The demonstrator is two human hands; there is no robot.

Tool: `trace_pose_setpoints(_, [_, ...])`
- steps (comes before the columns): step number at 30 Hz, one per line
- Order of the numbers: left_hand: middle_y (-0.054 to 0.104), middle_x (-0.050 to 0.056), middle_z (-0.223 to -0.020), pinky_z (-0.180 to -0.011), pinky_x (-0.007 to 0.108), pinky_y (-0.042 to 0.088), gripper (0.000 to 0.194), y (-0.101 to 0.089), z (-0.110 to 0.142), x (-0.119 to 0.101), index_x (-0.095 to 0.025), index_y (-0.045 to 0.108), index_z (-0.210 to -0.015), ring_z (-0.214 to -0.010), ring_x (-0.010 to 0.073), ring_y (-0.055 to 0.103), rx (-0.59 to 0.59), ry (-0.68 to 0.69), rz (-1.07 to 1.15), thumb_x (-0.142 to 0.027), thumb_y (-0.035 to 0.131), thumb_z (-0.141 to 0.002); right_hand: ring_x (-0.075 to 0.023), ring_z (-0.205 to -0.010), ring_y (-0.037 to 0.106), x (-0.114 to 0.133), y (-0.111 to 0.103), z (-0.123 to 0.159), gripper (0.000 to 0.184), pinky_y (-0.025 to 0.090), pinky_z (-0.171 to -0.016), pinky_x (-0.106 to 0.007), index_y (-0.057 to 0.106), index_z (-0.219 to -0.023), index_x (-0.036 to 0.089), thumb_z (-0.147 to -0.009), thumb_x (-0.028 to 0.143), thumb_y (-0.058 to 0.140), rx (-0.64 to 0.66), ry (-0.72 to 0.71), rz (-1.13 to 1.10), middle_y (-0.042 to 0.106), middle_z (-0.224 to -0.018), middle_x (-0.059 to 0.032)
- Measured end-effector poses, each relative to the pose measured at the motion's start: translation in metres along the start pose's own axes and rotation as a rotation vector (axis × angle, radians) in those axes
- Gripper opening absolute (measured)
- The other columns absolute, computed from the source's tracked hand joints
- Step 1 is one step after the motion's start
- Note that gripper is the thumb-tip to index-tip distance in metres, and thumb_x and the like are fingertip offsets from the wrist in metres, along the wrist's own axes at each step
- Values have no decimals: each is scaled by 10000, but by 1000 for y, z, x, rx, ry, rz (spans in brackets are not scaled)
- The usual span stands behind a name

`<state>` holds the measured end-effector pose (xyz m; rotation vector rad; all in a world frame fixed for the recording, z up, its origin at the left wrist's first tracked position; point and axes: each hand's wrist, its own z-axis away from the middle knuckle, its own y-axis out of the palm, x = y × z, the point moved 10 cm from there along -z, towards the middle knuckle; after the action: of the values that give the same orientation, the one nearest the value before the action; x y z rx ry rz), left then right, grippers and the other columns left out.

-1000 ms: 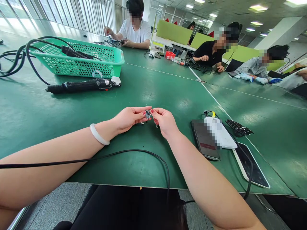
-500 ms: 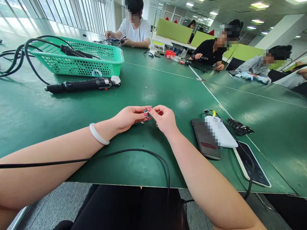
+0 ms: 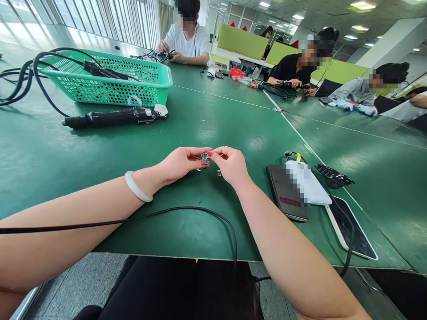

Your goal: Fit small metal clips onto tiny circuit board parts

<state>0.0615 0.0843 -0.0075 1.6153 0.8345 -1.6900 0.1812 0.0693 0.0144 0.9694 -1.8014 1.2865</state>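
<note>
Between the thumb and fingers of my left hand (image 3: 178, 164) is a small silver-and-black part (image 3: 205, 158) with an open, frame-like shape; its exact kind is too small to tell. My right hand (image 3: 231, 165) closes in a pinch at the right edge of this part, its thumb tip against it. Under my hands, on the green table (image 3: 187, 191), lies a tiny rectangular metal frame (image 3: 219, 173). A tiny light piece (image 3: 199, 170) shows just below my left fingertips.
A green basket (image 3: 113, 91) with cables stands at the far left, a black electric screwdriver (image 3: 113, 118) before it. To the right lie a phone (image 3: 283, 195), a white device (image 3: 305, 173), a tablet (image 3: 353, 231) and black wrapping (image 3: 333, 175). A black cable (image 3: 187, 208) crosses my left forearm. Co-workers sit beyond.
The small part has turned slightly in my fingers, showing more of its frame. My right hand has shifted a little to the right, uncovering more of the tiny metal frame on the table.
</note>
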Motion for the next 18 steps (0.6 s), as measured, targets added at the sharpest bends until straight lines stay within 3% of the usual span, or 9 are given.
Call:
trace_pose_setpoints(4, [705, 59, -978, -903, 379, 461, 499, 0, 1, -5, -172, 596, -1230, -905, 180, 630, -16, 42, -168, -159, 633, -733, -107, -547, 447, 2, 1, 0, 327, 378, -574, -268, 660, -704, 184, -744, 506, 619, 18, -10, 33, 597, -646, 1])
trace_pose_setpoints(11, [708, 75, -982, -896, 392, 497, 522, -4, 1, -8, -144, 584, -1226, -886, 184, 659, -69, 58, -65, -159, 672, -711, -119, -578, 462, 10, -1, 2, 289, 394, -601, -279, 622, -659, 199, -753, 472, 623, -19, -79, 98, 587, -665, 0])
trace_pose_setpoints(18, [712, 73, -1026, -918, 389, 488, 450, -4, 2, -12, -151, 625, -1174, -953, 203, 650, -74, 71, -139, -156, 647, -725, -126, -612, 484, 20, -4, 5, 240, 405, -641, -290, 609, -663, 206, -796, 405, 595, -55, -161, 139, 578, -686, 0])
